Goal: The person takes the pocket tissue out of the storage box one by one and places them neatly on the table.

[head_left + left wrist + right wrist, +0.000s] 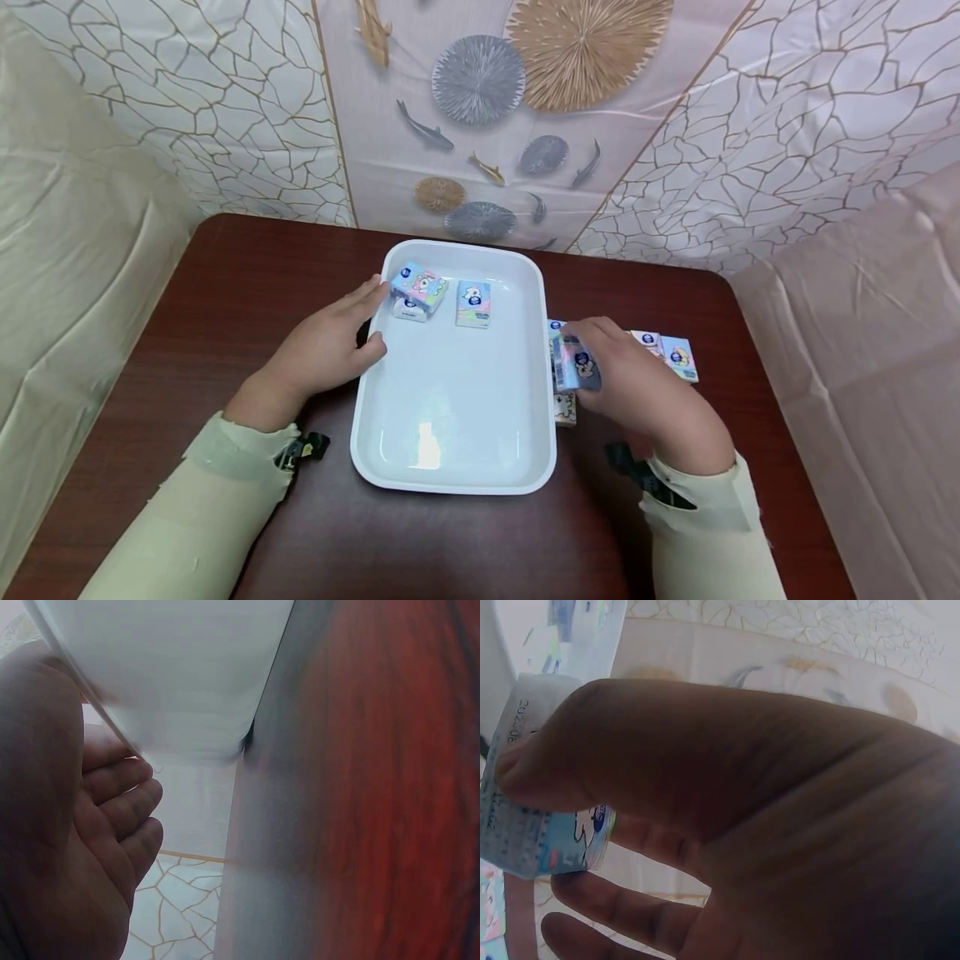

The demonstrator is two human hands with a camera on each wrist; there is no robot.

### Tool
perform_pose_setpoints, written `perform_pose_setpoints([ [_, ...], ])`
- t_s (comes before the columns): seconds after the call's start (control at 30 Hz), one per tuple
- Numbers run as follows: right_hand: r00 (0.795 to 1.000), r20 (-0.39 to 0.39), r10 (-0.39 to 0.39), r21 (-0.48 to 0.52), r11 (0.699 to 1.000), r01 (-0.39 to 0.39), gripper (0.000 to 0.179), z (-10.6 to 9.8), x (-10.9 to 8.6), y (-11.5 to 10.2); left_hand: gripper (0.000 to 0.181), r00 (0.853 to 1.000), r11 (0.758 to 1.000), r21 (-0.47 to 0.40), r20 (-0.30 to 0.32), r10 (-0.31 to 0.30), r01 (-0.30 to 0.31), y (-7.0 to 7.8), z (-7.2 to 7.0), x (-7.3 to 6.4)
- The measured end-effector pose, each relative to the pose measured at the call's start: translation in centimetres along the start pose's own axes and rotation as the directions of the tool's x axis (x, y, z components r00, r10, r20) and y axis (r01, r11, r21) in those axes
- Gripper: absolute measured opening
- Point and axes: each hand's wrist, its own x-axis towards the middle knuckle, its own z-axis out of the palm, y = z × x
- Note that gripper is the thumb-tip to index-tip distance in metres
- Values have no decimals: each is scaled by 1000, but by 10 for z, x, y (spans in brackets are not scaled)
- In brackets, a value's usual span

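Three tissue packets, in the head view, lie in the far part of a white tray: two at far left, one propped on the other, and a third flat just to their right. Other packets lie on the counter, right of the tray; there the right hand grasps one packet. The left hand is at the tray's left rim, fingers released. Left wrist view: loosely extended fingers beside the rim. Right wrist view: thumb and fingers pinch the code-stamped packet.
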Motion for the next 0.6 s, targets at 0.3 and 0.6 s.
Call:
perform_pose_setpoints([
  [0.3, 1000, -8, 27, -11, 1000, -27, 82, 11, -11, 16, 76, 1000, 1000, -5, -4, 5, -5, -1, 1, 0],
  [0.6, 996, 29, 89, -12, 996, -89, 80, 21, -19, 30, 76, 1000, 1000, -13, 2, 2, -2, -2, 0, 0],
])
